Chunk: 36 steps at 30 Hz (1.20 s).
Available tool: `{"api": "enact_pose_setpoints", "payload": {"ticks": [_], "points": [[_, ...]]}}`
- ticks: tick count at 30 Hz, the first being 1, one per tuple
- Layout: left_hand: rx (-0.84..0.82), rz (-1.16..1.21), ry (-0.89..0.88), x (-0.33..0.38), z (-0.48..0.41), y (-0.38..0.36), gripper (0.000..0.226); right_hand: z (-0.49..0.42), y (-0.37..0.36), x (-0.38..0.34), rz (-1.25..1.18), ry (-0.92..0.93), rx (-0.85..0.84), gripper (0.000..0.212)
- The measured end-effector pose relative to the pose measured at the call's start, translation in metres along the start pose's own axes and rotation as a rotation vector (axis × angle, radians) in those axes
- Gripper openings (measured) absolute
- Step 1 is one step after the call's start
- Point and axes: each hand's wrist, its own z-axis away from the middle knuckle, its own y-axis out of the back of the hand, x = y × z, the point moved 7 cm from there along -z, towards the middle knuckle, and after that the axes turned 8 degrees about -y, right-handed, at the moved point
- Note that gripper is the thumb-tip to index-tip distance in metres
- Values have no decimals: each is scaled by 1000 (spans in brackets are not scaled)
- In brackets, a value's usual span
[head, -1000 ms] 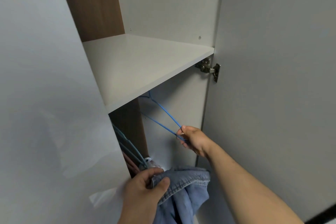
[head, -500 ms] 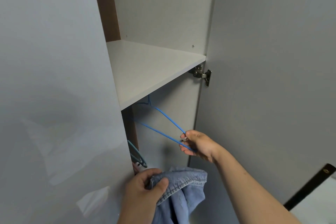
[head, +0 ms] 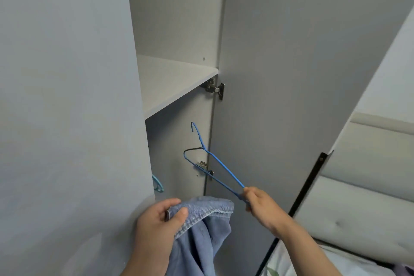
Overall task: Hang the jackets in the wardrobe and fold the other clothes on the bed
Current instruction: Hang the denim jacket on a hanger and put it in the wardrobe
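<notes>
- Head view: the right hand pinches one end of the blue hanger between the thumb and fingers. The hanger is up in the air below the shelf. Its hook points up toward the shelf.
- The left hand grips the collar of the denim jacket, with the thumb on top and the fingers curled under. The jacket hangs down from that hand, lower than the shelf and near its front edge. It is not on the hanger yet.
- A small metal hinge sits below the right end of the shelf, and the hanger crosses in front of it. Some teal hangers peek out below the left end of the shelf.
- What could go wrong: the hanger is thin wire and is held only by its tip. It could twist or slip out of the fingers when the jacket goes on.
- The wire could catch on the hinge below the shelf, because the two look very close.
- The jacket looks heavy and floppy. With only one hand on the collar, a shoulder could slide off the thin wire and the jacket could drop.
</notes>
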Motion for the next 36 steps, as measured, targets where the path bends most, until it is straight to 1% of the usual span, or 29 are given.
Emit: {"api": "enact_pose_setpoints", "payload": {"ticks": [3, 5, 8, 11, 14, 16, 18, 20, 22, 25, 26, 28, 29, 31, 32, 34, 36], "points": [[-58, 102, 33, 2, 14, -1, 19, 48, -5, 17, -103, -46, 82, 27], [-87, 160, 66, 1, 25, -1, 19, 81, -15, 23, -101, -34, 128, 29], [-131, 219, 96, 5, 42, 3, 19, 131, -28, 23, -113, 6, 207, 26], [-156, 235, 98, 8, 58, 9, 17, 173, -42, 16, -145, 10, 272, 23], [-205, 221, 118, 7, 78, 15, 17, 214, -65, 3, -234, 26, 311, 30], [-248, 208, 118, 8, 94, 17, 17, 235, -77, -8, -252, 61, 341, 34], [-297, 177, 103, 8, 110, 16, 18, 251, -85, -17, -228, 129, 372, 35], [-336, 170, 116, 8, 124, 15, 20, 265, -88, -24, -242, 146, 385, 35], [-366, 183, 152, 9, 138, 13, 23, 277, -88, -22, -279, 129, 404, 34], [-434, 221, 200, 19, 161, 6, 27, 291, -87, -6, -404, 34, 434, 31], [-459, 261, 219, 23, 169, 3, 25, 295, -87, 0, -451, 4, 441, 32], [-507, 394, 293, 30, 186, -3, 13, 306, -85, 8, -499, -28, 459, 37], [-525, 464, 340, 33, 194, -6, 15, 311, -83, 10, -498, -31, 469, 41], [-551, 544, 409, 34, 207, -11, 28, 321, -81, 15, -498, -28, 481, 46], [-566, 550, 428, 35, 214, -13, 27, 325, -79, 17, -505, -29, 481, 48], [-600, 514, 408, 37, 224, -18, 22, 333, -75, 21, -546, -25, 469, 52], [-608, 470, 384, 36, 231, -22, 23, 339, -71, 29, -587, -31, 454, 48]]}}
